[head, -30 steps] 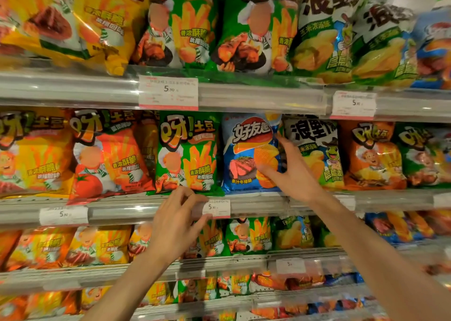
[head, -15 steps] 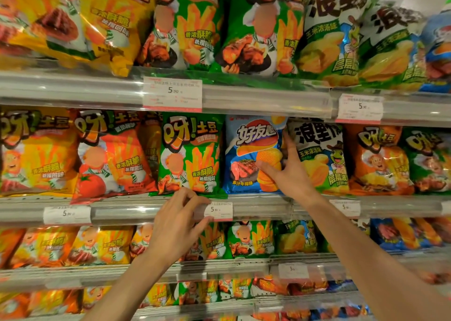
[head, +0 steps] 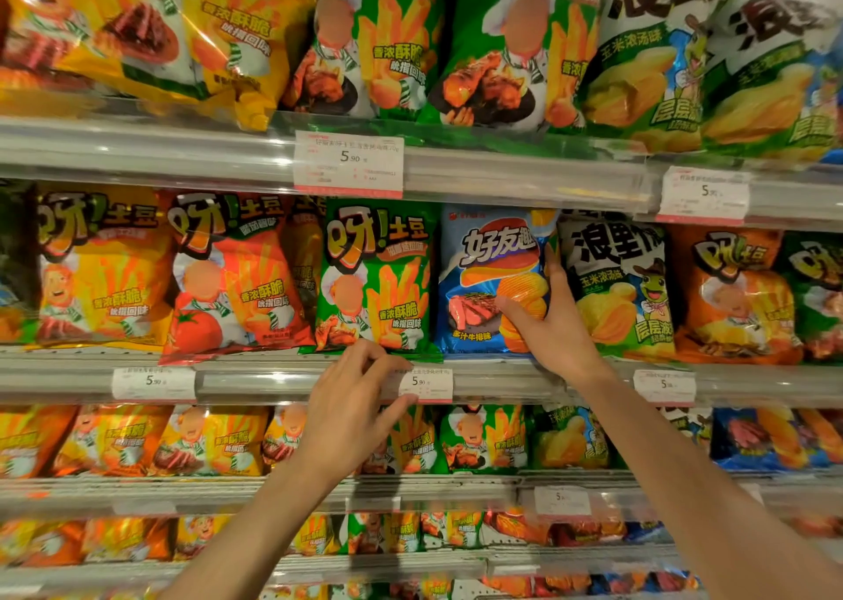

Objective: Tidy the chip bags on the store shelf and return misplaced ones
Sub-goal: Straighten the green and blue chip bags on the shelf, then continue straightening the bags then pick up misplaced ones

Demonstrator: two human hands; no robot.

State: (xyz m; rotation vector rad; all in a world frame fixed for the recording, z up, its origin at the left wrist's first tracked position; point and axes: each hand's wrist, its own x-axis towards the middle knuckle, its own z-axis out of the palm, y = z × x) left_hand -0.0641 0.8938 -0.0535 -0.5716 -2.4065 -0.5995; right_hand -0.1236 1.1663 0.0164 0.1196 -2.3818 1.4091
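Note:
A blue chip bag (head: 483, 253) with a steak picture stands on the middle shelf, between a green fries bag (head: 378, 280) and a black-and-green corn chip bag (head: 616, 280). My right hand (head: 552, 326) grips the blue bag's right edge, thumb on its front and fingers up along its side. My left hand (head: 351, 412) holds the clear shelf rail (head: 255, 378) just under the green bag. Its fingers curl over the rail's top and its thumb touches the left end of a price tag (head: 429, 383).
A red tomato bag (head: 228, 280) and a yellow bag (head: 100, 266) fill the left of the same shelf; orange and green bags (head: 734, 294) fill the right. Full shelves of bags run above (head: 502, 52) and below (head: 483, 440), each fronted by a clear rail with price tags.
My right hand has closed a little more around the blue bag's right edge. The left hand has stayed on the rail. The view has moved slightly closer.

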